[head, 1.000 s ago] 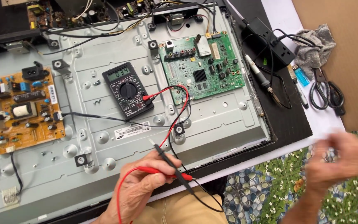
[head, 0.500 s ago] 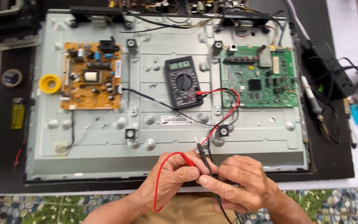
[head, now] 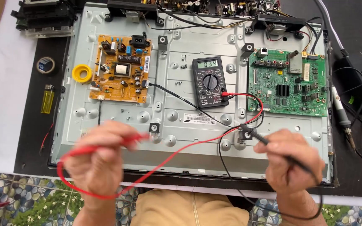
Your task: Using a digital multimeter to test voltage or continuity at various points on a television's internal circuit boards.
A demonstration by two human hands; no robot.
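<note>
My left hand (head: 99, 161) is closed around the red test probe (head: 137, 137), whose red lead (head: 164, 163) loops down and back to the black multimeter (head: 209, 82). My right hand (head: 292, 163) grips the black test probe (head: 258, 138), its tip pointing up-left near a metal standoff. Both hands hover over the lower edge of the grey metal back panel (head: 189, 125) of an opened flat television. The orange power supply board (head: 120, 74) sits at upper left of the panel, the green main board (head: 290, 83) at upper right. The multimeter lies between them.
A yellow solder roll (head: 82, 73), a tape roll (head: 45, 65) and a yellow lighter (head: 47, 98) lie left of the panel. A soldering iron (head: 342, 115) and a black power strip (head: 359, 83) lie at the right. More circuit boards (head: 214, 6) line the far edge.
The hands were together at the panel's lower middle; they have now spread apart, the left carrying the red probe left and the right carrying the black probe right.
</note>
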